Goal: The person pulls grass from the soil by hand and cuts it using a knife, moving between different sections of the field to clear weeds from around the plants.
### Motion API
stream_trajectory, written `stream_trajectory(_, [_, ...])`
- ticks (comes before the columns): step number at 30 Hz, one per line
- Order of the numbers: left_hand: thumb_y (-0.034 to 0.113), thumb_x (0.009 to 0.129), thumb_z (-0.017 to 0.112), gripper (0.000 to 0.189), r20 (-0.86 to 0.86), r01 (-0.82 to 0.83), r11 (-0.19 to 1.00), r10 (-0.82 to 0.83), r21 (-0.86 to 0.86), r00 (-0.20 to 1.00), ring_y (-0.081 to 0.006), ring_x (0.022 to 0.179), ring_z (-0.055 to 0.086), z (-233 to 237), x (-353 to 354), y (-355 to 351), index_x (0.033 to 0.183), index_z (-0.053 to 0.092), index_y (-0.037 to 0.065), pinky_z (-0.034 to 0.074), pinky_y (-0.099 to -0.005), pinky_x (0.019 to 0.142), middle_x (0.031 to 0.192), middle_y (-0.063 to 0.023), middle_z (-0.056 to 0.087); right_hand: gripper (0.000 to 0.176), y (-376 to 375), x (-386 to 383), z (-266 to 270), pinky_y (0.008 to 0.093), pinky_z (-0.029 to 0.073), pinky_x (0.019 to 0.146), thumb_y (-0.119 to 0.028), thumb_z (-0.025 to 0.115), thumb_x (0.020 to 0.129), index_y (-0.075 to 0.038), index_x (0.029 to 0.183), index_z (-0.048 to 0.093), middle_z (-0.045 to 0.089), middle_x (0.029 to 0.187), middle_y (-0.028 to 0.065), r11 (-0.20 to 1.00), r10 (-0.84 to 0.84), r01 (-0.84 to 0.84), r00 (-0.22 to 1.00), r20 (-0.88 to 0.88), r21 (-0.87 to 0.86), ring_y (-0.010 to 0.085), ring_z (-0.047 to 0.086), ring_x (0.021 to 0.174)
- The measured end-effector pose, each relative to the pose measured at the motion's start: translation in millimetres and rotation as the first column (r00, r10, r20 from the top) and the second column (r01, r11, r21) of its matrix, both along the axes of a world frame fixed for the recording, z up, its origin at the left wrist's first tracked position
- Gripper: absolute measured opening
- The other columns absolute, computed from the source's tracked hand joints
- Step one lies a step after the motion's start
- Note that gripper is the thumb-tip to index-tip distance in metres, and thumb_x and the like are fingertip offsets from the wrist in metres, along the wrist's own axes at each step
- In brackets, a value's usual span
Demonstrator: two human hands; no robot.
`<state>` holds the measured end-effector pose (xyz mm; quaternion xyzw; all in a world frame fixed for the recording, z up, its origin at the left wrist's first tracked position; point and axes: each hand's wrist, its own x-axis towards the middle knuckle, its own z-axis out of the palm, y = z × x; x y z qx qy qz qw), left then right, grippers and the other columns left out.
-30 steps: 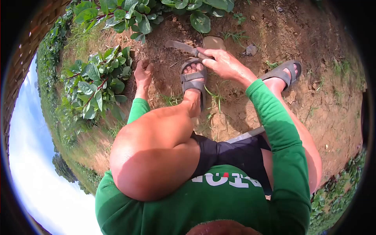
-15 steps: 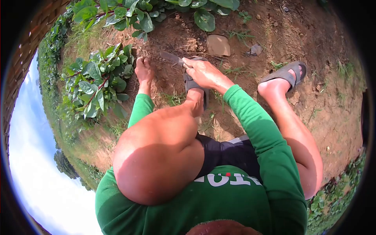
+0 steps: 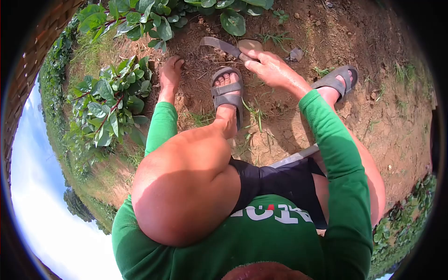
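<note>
Grey curved blade [image 3: 218, 45]: right hand [image 3: 271, 70] closed round its handle; left hand's [image 3: 171, 72] grip unclear.

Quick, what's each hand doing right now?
Left hand: curled closed near the soil; can't tell if it holds anything.
Right hand: closed around the knife by its handle.

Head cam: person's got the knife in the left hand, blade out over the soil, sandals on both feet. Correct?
Wrong hand. The head view shows the knife in the right hand; the left hand is curled beside a leafy plant. Otherwise as you said: blade out over the soil, sandals on both feet.
</note>
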<state>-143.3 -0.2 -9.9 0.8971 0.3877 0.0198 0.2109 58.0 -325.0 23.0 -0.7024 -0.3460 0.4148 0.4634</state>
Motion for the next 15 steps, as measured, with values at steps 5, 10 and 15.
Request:
stream_trajectory(5, [0.037, 0.095, 0.069, 0.031, -0.294, 0.13, 0.991, -0.118, 0.022, 0.948, -0.037, 0.085, 0.071, 12, 15, 8, 0.103, 0.073, 0.008, 0.054, -0.0459, 0.078, 0.086, -0.0189, 0.072, 0.052, -65, 70, 44, 0.0397, 0.05, 0.101, -0.029, 0.056, 0.101, -0.009, 0.149, 0.054, 0.07, 0.13, 0.0192, 0.999, 0.029, -0.024, 0.964, 0.264, -0.026, 0.0323, 0.067, 0.118])
stream_trajectory(10, [0.03, 0.097, 0.07, 0.027, -0.196, 0.203, 0.929, -0.271, -0.308, 0.942, -0.0333, 0.075, 0.071, 52, 66, -51, 0.096, 0.071, 0.003, 0.053, -0.0408, 0.068, 0.08, -0.0175, 0.071, 0.054, -132, 108, 80, 0.0357, 0.053, 0.087, -0.024, 0.059, 0.1, -0.012, 0.152, 0.052, 0.07, 0.113, 0.0079, 0.991, -0.018, 0.049, 0.97, 0.243, -0.122, 0.0176, 0.063, 0.088])
stream_trajectory(15, [0.031, 0.097, 0.066, 0.036, -0.021, 0.581, 0.809, -0.584, -0.086, 0.811, -0.0436, 0.087, 0.071, 26, 126, -140, 0.126, 0.062, 0.01, 0.056, -0.0503, 0.074, 0.089, -0.022, 0.073, 0.059, -181, 114, 66, 0.0309, 0.052, 0.094, -0.028, 0.063, 0.101, -0.012, 0.155, 0.048, 0.066, 0.124, 0.0078, 0.941, -0.151, 0.196, 0.973, 0.178, -0.277, 0.0137, 0.059, 0.105])
